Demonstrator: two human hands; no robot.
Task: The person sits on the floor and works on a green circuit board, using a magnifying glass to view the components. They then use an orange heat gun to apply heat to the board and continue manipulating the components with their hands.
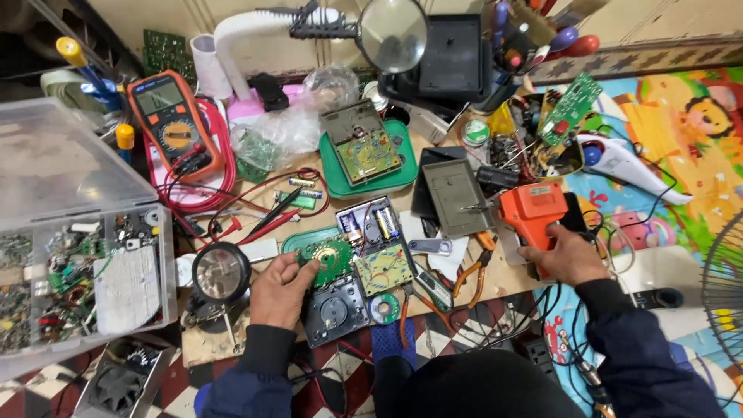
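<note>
Resting on a cluttered wooden desk [495,275], both hands are engaged and set well apart. The left hand [280,290] lies at about 7 o'clock in the view, its fingertips pinching the near edge of a round green circuit board [331,257]; the fingers are closed on that board. Just right of it sits an opened dark device case [334,310] with a yellow-green circuit board [383,268] and a battery compartment [370,223] holding cells. The right hand [566,255], at about 4 o'clock, is wrapped around the grip of an orange soldering gun [530,209], whose tip points left toward a grey plastic cover [457,195].

At 10 o'clock an orange multimeter [172,124] lies on coiled red leads. At 9 o'clock stands a clear parts box [77,263] filled with components. At 12 o'clock a magnifying lens [393,32] hangs on a white flexible arm, above a green tray [334,182] carrying another opened unit. A small round lamp [220,272] sits immediately left of the left hand. Orange-handled pliers [472,271] lie between the two hands.
</note>
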